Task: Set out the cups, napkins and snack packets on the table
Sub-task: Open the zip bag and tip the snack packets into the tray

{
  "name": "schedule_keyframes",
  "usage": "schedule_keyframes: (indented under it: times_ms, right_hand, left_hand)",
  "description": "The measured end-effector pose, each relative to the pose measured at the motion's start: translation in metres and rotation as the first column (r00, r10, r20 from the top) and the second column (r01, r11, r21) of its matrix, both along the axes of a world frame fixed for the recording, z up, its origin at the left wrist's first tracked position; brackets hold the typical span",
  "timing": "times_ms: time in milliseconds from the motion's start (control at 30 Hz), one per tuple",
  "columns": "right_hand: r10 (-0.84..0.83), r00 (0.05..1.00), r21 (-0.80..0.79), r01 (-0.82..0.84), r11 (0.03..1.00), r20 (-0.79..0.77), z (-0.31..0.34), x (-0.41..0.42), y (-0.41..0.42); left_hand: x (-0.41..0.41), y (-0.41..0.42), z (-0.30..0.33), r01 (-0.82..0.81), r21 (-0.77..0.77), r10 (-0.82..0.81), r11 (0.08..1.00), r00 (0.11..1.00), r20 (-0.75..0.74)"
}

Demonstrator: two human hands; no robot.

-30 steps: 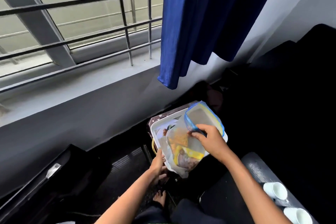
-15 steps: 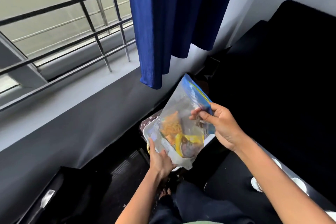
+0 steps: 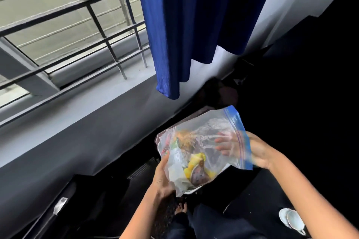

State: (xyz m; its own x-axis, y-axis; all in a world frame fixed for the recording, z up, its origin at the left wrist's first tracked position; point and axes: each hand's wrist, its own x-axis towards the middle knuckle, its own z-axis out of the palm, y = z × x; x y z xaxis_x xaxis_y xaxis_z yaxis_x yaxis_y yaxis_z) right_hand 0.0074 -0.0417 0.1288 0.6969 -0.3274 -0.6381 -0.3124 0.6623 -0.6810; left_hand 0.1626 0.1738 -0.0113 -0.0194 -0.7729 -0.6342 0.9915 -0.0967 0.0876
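A clear zip bag with a blue seal strip holds yellow and orange snack packets and white paper. My left hand grips its lower corner from below. At the blue-edged mouth of the bag, my right hand holds on, with its fingers showing through the plastic. The bag hangs above a white tray with a dark rim, mostly hidden behind it. White cups stand on the dark table at the lower right.
A blue curtain hangs over the grey wall and window sill with metal bars. Dark furniture fills the right side. A dark case lies at the lower left. My legs and a foot show below.
The bag has tipped from upright to lying flatter over the tray. My right hand shifted right along the blue seal, fingers now behind the plastic. The view moved, bringing the cups closer.
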Motion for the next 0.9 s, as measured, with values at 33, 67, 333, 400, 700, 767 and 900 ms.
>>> schedule_keyframes:
  times_ms: [33, 67, 333, 400, 700, 767, 900]
  right_hand:
    - [0.046, 0.999, 0.037, -0.045, 0.998, -0.020, -0.007, 0.003, -0.005]
    - [0.085, 0.995, 0.066, -0.082, 0.994, -0.045, -0.016, 0.007, -0.010]
    - [0.174, 0.969, 0.081, -0.162, 0.984, -0.176, -0.064, 0.053, -0.010]
    - [0.280, 0.923, -0.002, -0.291, 0.957, -0.264, -0.073, 0.063, -0.010]
    - [0.181, 0.974, -0.062, -0.191, 0.980, -0.137, -0.096, 0.059, -0.007]
    - [0.059, 0.983, -0.100, -0.077, 0.992, -0.172, -0.096, 0.053, -0.003]
    - [0.093, 0.967, -0.078, -0.114, 0.990, -0.236, -0.097, 0.044, -0.022]
  left_hand:
    - [0.001, -0.002, 0.004, 0.007, 0.014, -0.007, 1.000, 1.000, 0.018]
    - [0.002, -0.003, 0.007, 0.021, 0.042, -0.023, 0.999, 0.999, 0.047]
    - [0.003, -0.008, 0.015, 0.099, 0.321, -0.169, 0.942, 0.966, 0.197]
    - [0.001, -0.009, 0.016, 0.116, 0.305, -0.187, 0.945, 0.959, 0.214]
    - [-0.002, -0.012, 0.020, 0.031, 0.351, -0.116, 0.936, 0.968, 0.224]
    - [-0.001, -0.011, 0.020, 0.004, 0.367, -0.097, 0.930, 0.967, 0.236]
    - [0.000, -0.008, 0.017, -0.039, 0.373, -0.055, 0.927, 0.969, 0.240]
